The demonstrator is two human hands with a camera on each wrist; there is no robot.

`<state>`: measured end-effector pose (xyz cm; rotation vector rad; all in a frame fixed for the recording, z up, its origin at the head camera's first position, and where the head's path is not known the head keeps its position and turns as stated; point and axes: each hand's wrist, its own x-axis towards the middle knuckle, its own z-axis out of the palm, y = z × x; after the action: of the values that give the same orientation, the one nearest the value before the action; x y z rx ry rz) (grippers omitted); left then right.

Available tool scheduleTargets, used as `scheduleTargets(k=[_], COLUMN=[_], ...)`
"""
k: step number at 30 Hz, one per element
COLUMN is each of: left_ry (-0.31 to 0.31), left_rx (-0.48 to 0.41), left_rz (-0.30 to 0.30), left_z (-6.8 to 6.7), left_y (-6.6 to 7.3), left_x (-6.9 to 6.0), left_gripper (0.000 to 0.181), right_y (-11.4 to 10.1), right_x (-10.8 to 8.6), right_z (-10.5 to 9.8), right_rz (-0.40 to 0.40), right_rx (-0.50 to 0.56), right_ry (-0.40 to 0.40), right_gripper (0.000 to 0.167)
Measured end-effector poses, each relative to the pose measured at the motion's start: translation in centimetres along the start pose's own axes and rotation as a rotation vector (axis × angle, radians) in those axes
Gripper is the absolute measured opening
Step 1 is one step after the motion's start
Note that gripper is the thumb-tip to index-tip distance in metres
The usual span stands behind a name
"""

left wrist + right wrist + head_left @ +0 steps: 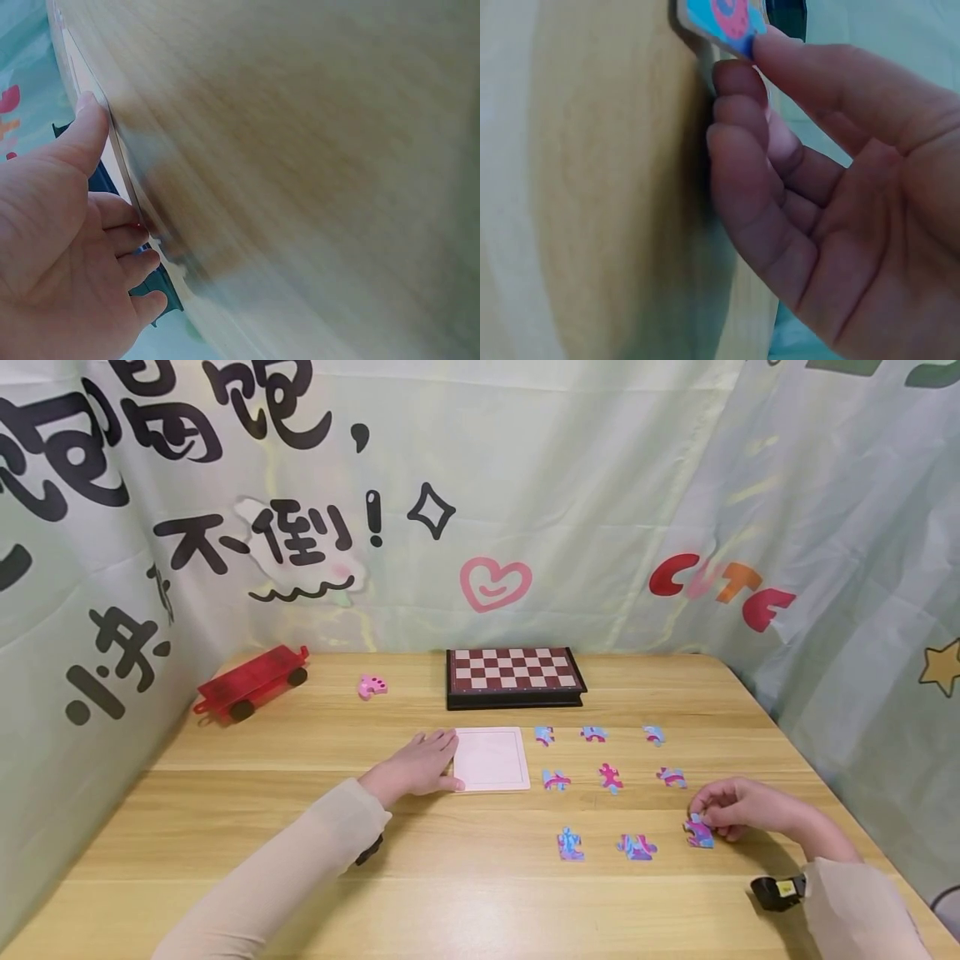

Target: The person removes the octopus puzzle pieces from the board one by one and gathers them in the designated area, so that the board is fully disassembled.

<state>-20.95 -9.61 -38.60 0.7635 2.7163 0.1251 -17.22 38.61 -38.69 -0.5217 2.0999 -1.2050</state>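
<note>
My left hand [422, 766] rests at the left edge of a flat, pale pink square puzzle board [491, 760], touching its rim with thumb and fingertips. The left wrist view shows that hand [75, 225] with thumb and fingers spread along the board's thin edge. On the right, my right hand [738, 806] pinches a blue, pink and purple jigsaw piece [701, 833] between thumb and fingers, low over the table. In the right wrist view the piece [720, 21] is partly cut off at the top. Several other jigsaw pieces [637, 847] lie apart in rows right of the board.
A folded chessboard [515, 672] lies behind the puzzle board. A red toy wagon [255, 681] stands at the back left, with a small pink piece [372, 686] right of it. Printed curtains [585, 510] hang around the wooden table [300, 760].
</note>
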Motion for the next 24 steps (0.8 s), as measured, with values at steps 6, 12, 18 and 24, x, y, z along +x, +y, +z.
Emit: scheduleTargets(k=[6,12,18,24], left_ry=[0.005,0.002,0.009,0.049], left_rx=[-0.004,-0.013,-0.033,-0.115], left_rz=[0.01,0.002,-0.002,0.01], left_z=[0.1,0.1,0.0,-0.3], left_y=[0.0,0.0,-0.3,-1.3], left_x=[0.1,0.1,0.3,0.1], left_gripper=[0.079,0.08,0.08,0.078], right_y=[-0.2,-0.5,-1.5,-3.6], right_x=[0.0,-0.1,0.3,1.9], right_z=[0.0,0.2,0.0,0.0], right_rz=[0.003,0.002,-0.004,-0.013], right_rx=[0.002,-0.017,-0.093,-0.27], right_ry=[-0.009,-0.005,0.042,0.242], right_gripper=[0.018,0.018,0.019,0.022])
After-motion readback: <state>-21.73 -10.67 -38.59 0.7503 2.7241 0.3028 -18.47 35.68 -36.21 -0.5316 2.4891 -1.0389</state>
